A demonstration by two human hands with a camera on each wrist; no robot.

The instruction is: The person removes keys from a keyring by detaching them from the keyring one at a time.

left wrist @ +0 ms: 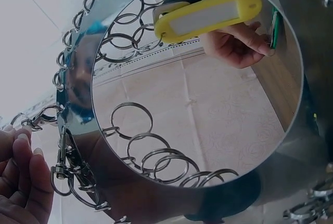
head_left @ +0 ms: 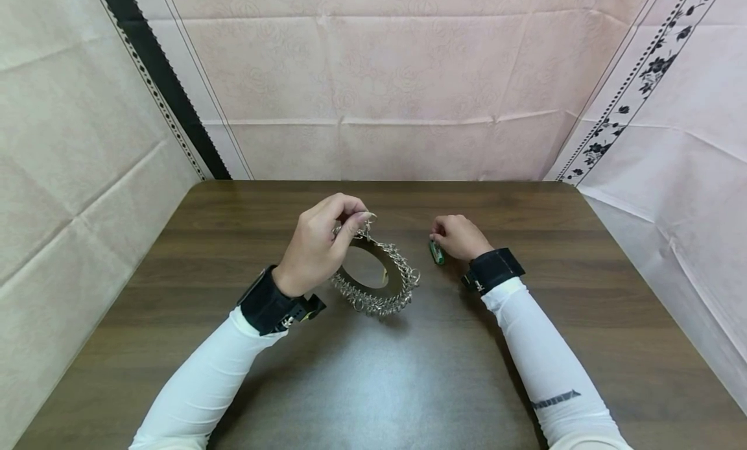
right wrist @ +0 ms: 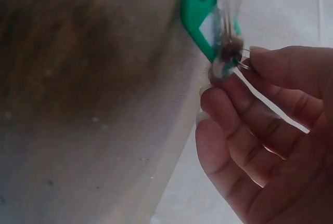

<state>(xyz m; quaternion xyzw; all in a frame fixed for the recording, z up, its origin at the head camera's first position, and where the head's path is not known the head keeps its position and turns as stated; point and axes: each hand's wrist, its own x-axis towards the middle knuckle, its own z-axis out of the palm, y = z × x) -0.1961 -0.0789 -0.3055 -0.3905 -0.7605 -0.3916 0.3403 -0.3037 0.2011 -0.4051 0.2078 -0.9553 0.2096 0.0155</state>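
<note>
Hoop [head_left: 395,279] is held by pinching left fingers [head_left: 350,229]; right wrist alone shows right fingers [right wrist: 283,70] gripping tag's [right wrist: 199,13] ring [right wrist: 245,66].

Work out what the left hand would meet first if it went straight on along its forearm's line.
Beyond the table, the left hand would probably meet the pale cloth first; the way there looks free, though the head view leaves depth unclear.
</note>
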